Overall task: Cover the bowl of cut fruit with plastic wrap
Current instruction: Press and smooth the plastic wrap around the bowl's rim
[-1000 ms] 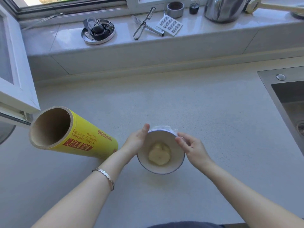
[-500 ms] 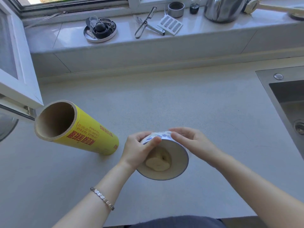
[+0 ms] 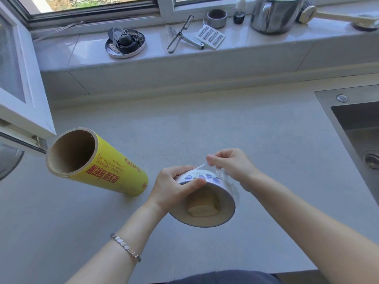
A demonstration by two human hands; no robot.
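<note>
A white bowl [image 3: 213,182] with blue flower marks is lifted off the counter and tipped so its mouth faces me. A pale piece of cut fruit [image 3: 202,209] shows inside, under clear film stretched over the mouth. My left hand [image 3: 174,187] grips the bowl's left side, thumb across the rim. My right hand [image 3: 230,167] is behind the bowl's base and pinches the loose plastic wrap [image 3: 225,180] that trails down the bowl's right wall. The yellow roll of plastic wrap [image 3: 106,169] lies on the counter to the left, its open cardboard core toward me.
The grey counter [image 3: 205,130] runs to a steel sink [image 3: 356,128] at the right. An open white window frame [image 3: 22,95] juts in at the left. On the sill stand a round metal tray [image 3: 125,43], tongs [image 3: 178,36], a small tin and a steel kettle [image 3: 274,15].
The bowl has been lifted and tipped further toward me. My right hand moved from the rim to behind the base and now pulls the film there. The camera came closer.
</note>
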